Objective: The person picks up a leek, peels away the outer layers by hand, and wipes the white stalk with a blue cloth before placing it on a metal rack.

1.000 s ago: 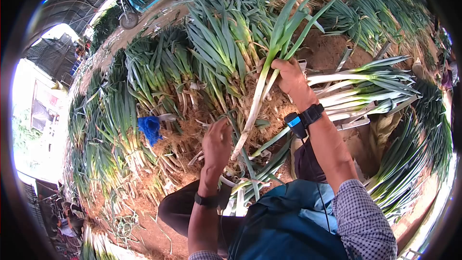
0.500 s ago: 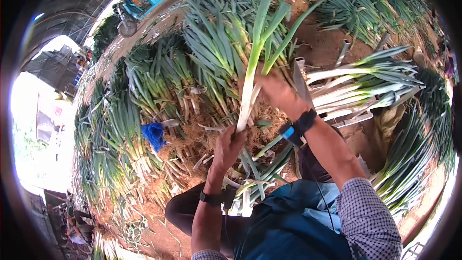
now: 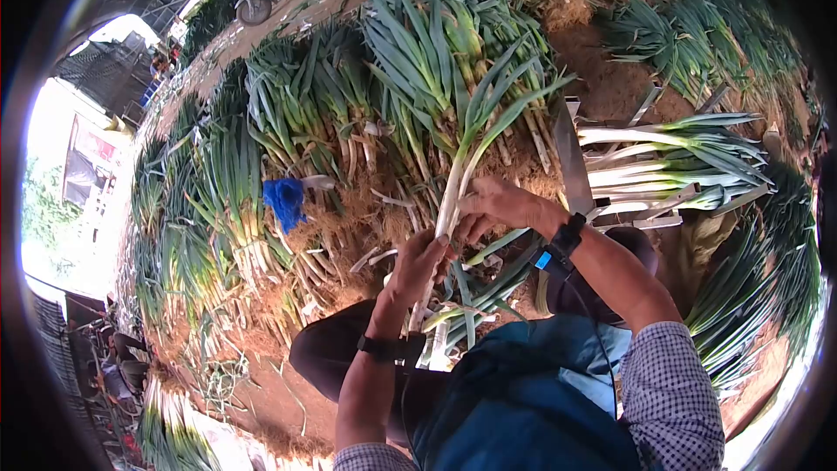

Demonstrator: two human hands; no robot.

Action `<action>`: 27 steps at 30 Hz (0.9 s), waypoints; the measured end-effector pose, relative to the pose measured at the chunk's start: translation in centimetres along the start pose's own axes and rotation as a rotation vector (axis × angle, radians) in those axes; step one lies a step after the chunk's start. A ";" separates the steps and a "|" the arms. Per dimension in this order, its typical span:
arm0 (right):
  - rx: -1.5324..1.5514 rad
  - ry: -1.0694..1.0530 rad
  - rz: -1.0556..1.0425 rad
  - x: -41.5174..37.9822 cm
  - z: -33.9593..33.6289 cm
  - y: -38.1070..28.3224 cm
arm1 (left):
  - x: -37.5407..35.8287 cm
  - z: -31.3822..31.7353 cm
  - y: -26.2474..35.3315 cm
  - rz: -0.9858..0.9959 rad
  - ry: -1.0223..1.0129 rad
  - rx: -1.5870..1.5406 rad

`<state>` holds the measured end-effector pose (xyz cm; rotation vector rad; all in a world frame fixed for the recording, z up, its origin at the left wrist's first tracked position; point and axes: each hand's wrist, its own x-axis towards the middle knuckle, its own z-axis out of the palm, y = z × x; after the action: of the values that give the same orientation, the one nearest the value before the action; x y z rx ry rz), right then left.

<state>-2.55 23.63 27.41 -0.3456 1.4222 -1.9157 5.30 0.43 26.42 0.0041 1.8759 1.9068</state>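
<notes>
Between both hands: one leek (image 3: 447,201), tilted, leaves pointing away from the wearer. Left hand (image 3: 420,266) is closed round its lower white shank, base poking out below the fist. Right hand (image 3: 497,207) sits just above and right of that, fingers curled at the shank; can't tell from here if it's pinching or only touching.

Step looks like two-handed shank handling. Next move, I'd say, calls for a firm left grip and right fingers clear of the metal plate (image 3: 572,161) just beyond that wrist.

Right of right hand: pale-shanked leeks (image 3: 676,157) on a metal rack. Left of left hand: blue cloth (image 3: 285,201), rooty leek bundles (image 3: 301,96).

Text: no readable brand or label. Wrist device (image 3: 549,264) below right hand shows a plain blue patch.
</notes>
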 end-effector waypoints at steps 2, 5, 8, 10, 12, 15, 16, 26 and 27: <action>0.031 0.112 0.056 0.4 0.2 0.8 | -0.1 -0.2 0.0 -0.015 0.007 -0.001; 0.033 0.171 0.095 1.5 -0.5 3.5 | 0.2 -0.4 -0.9 -0.042 -0.029 -0.074; 0.011 0.140 0.064 0.6 0.1 3.1 | -0.4 -0.5 -0.9 -0.017 -0.078 -0.140; -0.025 0.122 0.069 0.3 0.3 3.3 | -0.6 -0.8 -1.1 -0.044 -0.093 -0.150; -0.073 0.112 0.102 -0.1 0.1 3.2 | -0.6 -0.8 -1.7 -0.074 -0.086 -0.196; -0.005 0.113 0.099 -0.8 0.2 3.3 | -0.3 -0.4 -2.8 -0.065 -0.085 -0.247; -0.009 0.127 0.123 -0.8 0.3 3.4 | -0.3 -0.2 -2.9 -0.098 -0.054 -0.189; 0.388 0.334 0.065 -1.7 4.8 10.9 | -0.8 1.5 -5.7 -0.103 0.092 -0.252; 0.385 0.364 0.051 -2.1 5.0 11.2 | -1.2 1.7 -4.7 -0.125 0.071 -0.290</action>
<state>6.16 19.87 19.41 0.2293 1.2225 -2.2302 8.42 1.52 22.42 -0.2687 1.5856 2.0953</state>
